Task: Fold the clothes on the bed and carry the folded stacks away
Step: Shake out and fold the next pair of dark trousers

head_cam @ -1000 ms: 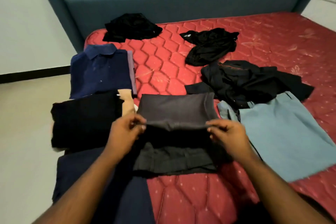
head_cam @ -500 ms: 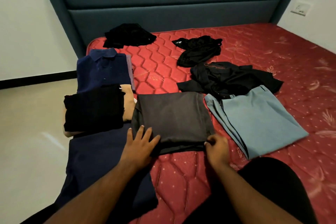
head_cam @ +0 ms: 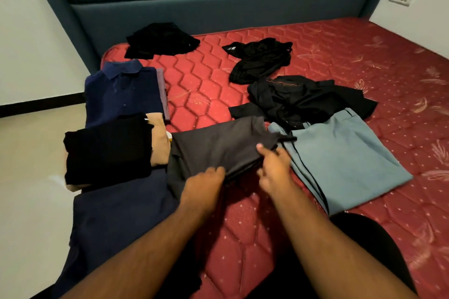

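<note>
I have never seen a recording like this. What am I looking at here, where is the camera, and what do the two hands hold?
There is no machine here: a person folds clothes, and the camera sits on the person's head, looking forward and down. So the two arms at the bottom are the person's own.

The left hand and the right hand both grip the near edge of a folded dark grey garment, which looks partly lifted.

It lies on a red mattress. On the left are folded pieces: a navy polo shirt, a black folded garment and a navy cloth. On the right lie light blue trousers. Behind are three black unfolded heaps.
</note>
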`<state>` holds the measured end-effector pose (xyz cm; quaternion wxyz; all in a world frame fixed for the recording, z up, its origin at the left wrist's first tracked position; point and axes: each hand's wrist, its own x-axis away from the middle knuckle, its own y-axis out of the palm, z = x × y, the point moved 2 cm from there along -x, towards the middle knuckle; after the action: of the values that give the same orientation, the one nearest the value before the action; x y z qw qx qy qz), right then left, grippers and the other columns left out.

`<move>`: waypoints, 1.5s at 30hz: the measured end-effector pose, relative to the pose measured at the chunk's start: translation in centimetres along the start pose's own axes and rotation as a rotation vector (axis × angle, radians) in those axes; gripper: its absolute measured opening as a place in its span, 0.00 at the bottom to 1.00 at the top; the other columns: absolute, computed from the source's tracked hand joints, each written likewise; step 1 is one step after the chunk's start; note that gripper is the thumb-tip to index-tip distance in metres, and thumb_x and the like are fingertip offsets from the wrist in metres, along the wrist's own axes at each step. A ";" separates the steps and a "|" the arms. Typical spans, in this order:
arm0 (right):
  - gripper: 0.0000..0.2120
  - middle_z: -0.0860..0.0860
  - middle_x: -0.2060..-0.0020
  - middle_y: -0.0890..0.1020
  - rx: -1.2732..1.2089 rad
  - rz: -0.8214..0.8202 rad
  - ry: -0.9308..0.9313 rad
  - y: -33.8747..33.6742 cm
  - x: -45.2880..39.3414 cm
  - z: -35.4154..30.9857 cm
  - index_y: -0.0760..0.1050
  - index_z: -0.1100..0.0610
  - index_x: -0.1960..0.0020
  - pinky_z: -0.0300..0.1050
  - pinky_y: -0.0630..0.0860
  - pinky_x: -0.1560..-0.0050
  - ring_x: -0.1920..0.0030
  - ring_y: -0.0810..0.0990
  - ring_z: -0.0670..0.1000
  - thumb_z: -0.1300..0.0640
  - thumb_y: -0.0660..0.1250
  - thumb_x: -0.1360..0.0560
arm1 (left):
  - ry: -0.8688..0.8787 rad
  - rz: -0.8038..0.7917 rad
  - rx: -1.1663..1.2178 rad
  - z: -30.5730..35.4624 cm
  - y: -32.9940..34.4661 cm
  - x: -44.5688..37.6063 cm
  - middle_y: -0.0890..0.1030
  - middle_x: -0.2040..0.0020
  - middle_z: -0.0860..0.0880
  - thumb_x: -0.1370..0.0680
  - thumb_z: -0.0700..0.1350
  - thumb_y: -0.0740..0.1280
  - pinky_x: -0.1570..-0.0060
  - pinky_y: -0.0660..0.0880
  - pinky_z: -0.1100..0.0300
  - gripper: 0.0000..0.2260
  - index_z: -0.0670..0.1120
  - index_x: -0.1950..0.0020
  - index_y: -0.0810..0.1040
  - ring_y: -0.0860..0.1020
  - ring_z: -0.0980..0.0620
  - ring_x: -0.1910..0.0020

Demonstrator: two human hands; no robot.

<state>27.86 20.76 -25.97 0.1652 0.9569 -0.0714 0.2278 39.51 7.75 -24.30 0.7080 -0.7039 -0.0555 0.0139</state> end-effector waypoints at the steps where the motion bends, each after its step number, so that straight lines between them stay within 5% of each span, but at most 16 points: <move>1: 0.09 0.56 0.60 0.79 0.013 -0.029 -0.040 -0.5 -0.5 -1.6 0.73 0.54 0.55 0.37 0.65 0.74 0.71 0.73 0.50 0.63 0.72 0.28 | 0.006 0.048 -0.006 1.4 -0.5 0.3 0.74 0.43 0.47 0.21 0.41 0.59 0.62 0.69 0.51 0.12 0.49 0.38 0.67 0.79 0.42 0.46; 5: 0.07 0.51 0.51 0.83 0.033 -0.053 0.149 -6.9 -0.5 0.1 0.74 0.50 0.47 0.46 0.77 0.61 0.57 0.81 0.51 0.54 0.68 0.23 | 0.001 -0.104 0.032 5.1 2.7 2.6 0.75 0.44 0.46 0.23 0.46 0.66 0.58 0.74 0.51 0.16 0.49 0.36 0.71 0.78 0.42 0.48; 9: 0.13 0.52 0.40 0.77 -0.025 0.007 0.298 -10.2 -0.8 3.0 0.69 0.50 0.34 0.49 0.74 0.54 0.53 0.78 0.52 0.55 0.58 0.18 | 0.111 -0.112 -0.069 3.7 6.0 4.2 0.79 0.59 0.47 0.43 0.43 0.78 0.75 0.74 0.53 0.27 0.49 0.44 0.84 0.78 0.45 0.69; 13: 0.08 0.54 0.49 0.80 -0.026 0.034 0.281 -9.7 -1.1 2.6 0.71 0.51 0.45 0.54 0.75 0.51 0.57 0.78 0.52 0.63 0.58 0.18 | 0.009 -0.092 0.002 0.8 5.9 5.5 0.77 0.57 0.45 0.49 0.41 0.82 0.79 0.73 0.54 0.36 0.46 0.40 0.82 0.77 0.44 0.69; 17: 0.09 0.51 0.61 0.79 0.007 0.078 0.234 -9.8 -1.5 2.5 0.71 0.55 0.54 0.46 0.78 0.63 0.67 0.78 0.48 0.68 0.60 0.21 | -0.111 -0.043 0.069 -0.1 6.2 6.6 0.73 0.47 0.43 0.49 0.35 0.81 0.78 0.75 0.55 0.39 0.46 0.38 0.78 0.77 0.43 0.64; 22: 0.12 0.52 0.55 0.82 -0.060 0.079 0.162 -10.0 -1.8 2.0 0.74 0.53 0.41 0.45 0.79 0.63 0.58 0.81 0.50 0.65 0.65 0.23 | -0.105 -0.022 0.033 1.4 7.7 7.5 0.73 0.39 0.38 0.39 0.34 0.75 0.66 0.79 0.46 0.36 0.47 0.32 0.73 0.78 0.36 0.54; 26: 0.16 0.52 0.51 0.82 0.038 -0.038 0.209 -9.3 -1.8 2.0 0.73 0.52 0.43 0.48 0.78 0.60 0.55 0.81 0.51 0.67 0.67 0.26 | -0.145 -0.112 -0.022 2.2 7.4 7.4 0.68 0.28 0.38 0.28 0.40 0.54 0.43 0.70 0.33 0.29 0.51 0.26 0.65 0.70 0.30 0.34; 28: 0.13 0.54 0.56 0.80 0.151 0.046 0.019 -9.1 -2.3 0.5 0.73 0.54 0.50 0.44 0.75 0.64 0.62 0.78 0.50 0.70 0.66 0.26 | -0.160 -0.140 0.009 2.4 6.8 6.7 0.59 0.22 0.42 0.23 0.39 0.55 0.34 0.62 0.34 0.29 0.53 0.22 0.58 0.61 0.31 0.27; 31: 0.15 0.52 0.60 0.77 0.148 0.170 -0.224 -9.4 -2.4 -1.0 0.71 0.51 0.47 0.42 0.73 0.61 0.62 0.76 0.49 0.69 0.67 0.26 | -0.052 -0.083 0.095 2.7 5.8 6.4 0.71 0.28 0.46 0.27 0.36 0.67 0.44 0.75 0.41 0.31 0.51 0.25 0.64 0.75 0.36 0.37; 36: 0.27 0.48 0.42 0.77 0.042 0.094 0.340 -10.0 1.6 4.6 0.64 0.46 0.33 0.50 0.75 0.59 0.45 0.78 0.55 0.51 0.73 0.28 | -0.016 -0.333 0.055 4.9 6.9 7.3 0.44 0.19 0.49 0.19 0.48 0.55 0.27 0.52 0.39 0.30 0.50 0.20 0.44 0.46 0.41 0.21; 39: 0.23 0.50 0.51 0.81 0.119 0.022 0.343 -8.9 3.9 6.8 0.69 0.51 0.38 0.44 0.74 0.64 0.57 0.80 0.51 0.56 0.74 0.29 | -0.018 -0.303 0.063 5.6 7.8 7.4 0.42 0.19 0.51 0.20 0.60 0.56 0.28 0.52 0.38 0.34 0.52 0.20 0.42 0.46 0.41 0.21; 41: 0.13 0.51 0.58 0.82 0.157 0.016 0.299 -8.1 4.0 7.0 0.74 0.56 0.46 0.39 0.72 0.69 0.65 0.79 0.49 0.58 0.73 0.28 | -0.021 -0.243 0.039 5.0 8.5 7.8 0.48 0.19 0.50 0.20 0.56 0.60 0.33 0.60 0.39 0.34 0.54 0.20 0.44 0.56 0.40 0.23; 43: 0.07 0.55 0.55 0.84 0.046 0.018 0.221 -7.2 4.0 6.5 0.76 0.59 0.51 0.42 0.77 0.63 0.60 0.83 0.53 0.63 0.71 0.27 | -0.004 -0.149 0.030 4.4 8.3 7.8 0.69 0.27 0.45 0.30 0.46 0.72 0.49 0.73 0.44 0.40 0.56 0.22 0.57 0.74 0.41 0.38; 45: 0.07 0.57 0.52 0.84 -0.078 -0.040 0.145 -5.9 4.3 5.7 0.77 0.61 0.49 0.46 0.80 0.56 0.53 0.84 0.55 0.67 0.69 0.26 | -0.005 -0.027 -0.006 4.0 8.5 8.5 0.79 0.45 0.45 0.41 0.42 0.77 0.65 0.74 0.50 0.46 0.54 0.25 0.64 0.78 0.44 0.57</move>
<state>35.25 24.08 -30.46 0.2115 0.9320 -0.0491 0.2902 48.08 12.59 -32.31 0.7061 -0.7050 -0.0668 0.0059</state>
